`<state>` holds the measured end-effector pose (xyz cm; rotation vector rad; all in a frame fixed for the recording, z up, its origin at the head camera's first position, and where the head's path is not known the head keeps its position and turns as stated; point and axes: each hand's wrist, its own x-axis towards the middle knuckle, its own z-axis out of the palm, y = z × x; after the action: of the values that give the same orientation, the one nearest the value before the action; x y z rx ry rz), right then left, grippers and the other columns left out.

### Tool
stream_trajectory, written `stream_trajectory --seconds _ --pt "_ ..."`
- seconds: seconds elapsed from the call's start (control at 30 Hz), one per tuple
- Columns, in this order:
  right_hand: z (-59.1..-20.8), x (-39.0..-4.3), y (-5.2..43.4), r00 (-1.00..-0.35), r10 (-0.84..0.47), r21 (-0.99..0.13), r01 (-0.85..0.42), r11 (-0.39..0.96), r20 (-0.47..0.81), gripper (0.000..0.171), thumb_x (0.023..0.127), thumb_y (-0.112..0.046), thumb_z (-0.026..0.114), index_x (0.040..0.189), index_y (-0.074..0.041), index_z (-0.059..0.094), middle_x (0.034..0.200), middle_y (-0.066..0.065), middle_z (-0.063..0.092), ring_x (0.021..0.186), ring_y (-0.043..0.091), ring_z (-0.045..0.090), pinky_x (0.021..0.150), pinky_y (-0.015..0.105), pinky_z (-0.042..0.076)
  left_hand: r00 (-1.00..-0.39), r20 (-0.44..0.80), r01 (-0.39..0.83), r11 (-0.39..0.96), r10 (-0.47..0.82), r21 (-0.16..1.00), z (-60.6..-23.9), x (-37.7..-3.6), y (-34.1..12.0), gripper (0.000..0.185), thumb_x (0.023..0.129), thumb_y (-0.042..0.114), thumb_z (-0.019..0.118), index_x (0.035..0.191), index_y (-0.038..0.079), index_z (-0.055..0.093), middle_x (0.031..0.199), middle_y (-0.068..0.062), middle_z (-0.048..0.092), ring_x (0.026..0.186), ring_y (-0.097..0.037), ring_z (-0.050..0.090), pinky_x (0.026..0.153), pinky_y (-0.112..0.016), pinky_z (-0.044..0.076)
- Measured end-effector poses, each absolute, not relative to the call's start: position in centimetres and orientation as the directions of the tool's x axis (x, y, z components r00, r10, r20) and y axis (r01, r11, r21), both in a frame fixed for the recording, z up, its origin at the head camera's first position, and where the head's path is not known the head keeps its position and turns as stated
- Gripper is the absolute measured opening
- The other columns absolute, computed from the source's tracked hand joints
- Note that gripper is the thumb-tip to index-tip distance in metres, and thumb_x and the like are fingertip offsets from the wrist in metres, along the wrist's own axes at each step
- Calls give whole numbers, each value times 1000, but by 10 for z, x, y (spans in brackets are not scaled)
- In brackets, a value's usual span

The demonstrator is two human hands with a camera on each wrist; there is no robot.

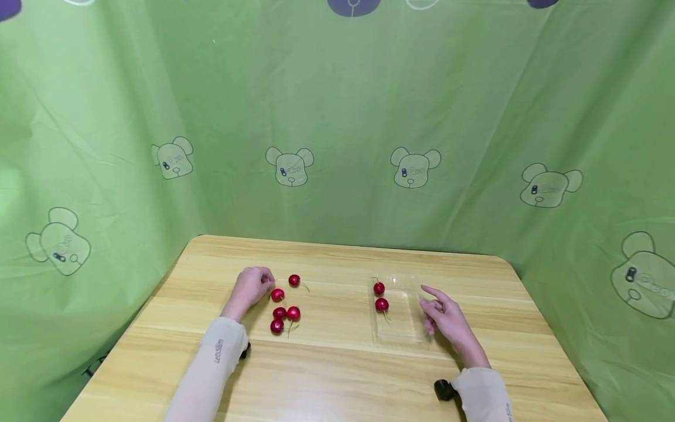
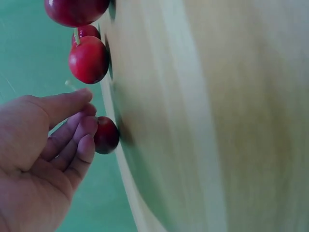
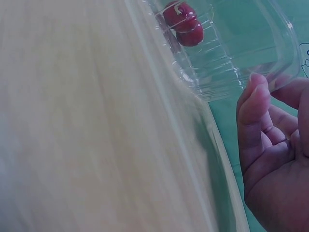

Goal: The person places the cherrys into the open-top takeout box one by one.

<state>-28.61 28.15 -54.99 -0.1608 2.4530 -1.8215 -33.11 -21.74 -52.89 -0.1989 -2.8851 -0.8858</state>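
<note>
Head view: left hand (image 1: 252,287), fingers loosely curled, touches a cherry (image 1: 278,295) well left of the tray (image 1: 406,328). Right hand (image 1: 445,316), relaxed and holding nothing, rests beside the tray's right edge.

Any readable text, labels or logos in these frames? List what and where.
Left sleeve: a small grey print runs along the forearm, too small to read.
Green backdrop: cartoon bear heads with tiny marks on the faces, too small to read.
Clear plastic tray, cherries, table: no text visible.
</note>
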Motion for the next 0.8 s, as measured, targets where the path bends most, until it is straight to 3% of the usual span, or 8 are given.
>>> stream_trajectory --seconds 0.23,0.5,0.8 --pt "-549 -286 281 -990 -138 -959 -32 281 -8 61 107 -24 60 158 -2 34 86 24 63 55 14 58 53 31 55 -982 182 151 796 53 586 -515 -329 -215 4 93 8 74 96 4 74 86 -6 73 79 -18 65 79 -38 59" --pt "-549 -285 281 -991 -133 -962 -21 273 -16 61 106 -23 61 158 -3 36 85 23 62 55 14 57 53 30 55 -977 210 163 724 26 670 -508 -329 -211 4 95 12 72 97 8 72 92 -7 73 86 -21 68 84 -39 60" --pt "-549 -285 281 -991 -131 -962 -16 273 -21 61 106 -24 61 158 -4 36 86 21 62 55 14 58 53 30 55 -969 247 199 636 14 745 -496 -325 -202 6 94 14 74 97 10 72 92 -7 73 85 -20 68 82 -37 59"
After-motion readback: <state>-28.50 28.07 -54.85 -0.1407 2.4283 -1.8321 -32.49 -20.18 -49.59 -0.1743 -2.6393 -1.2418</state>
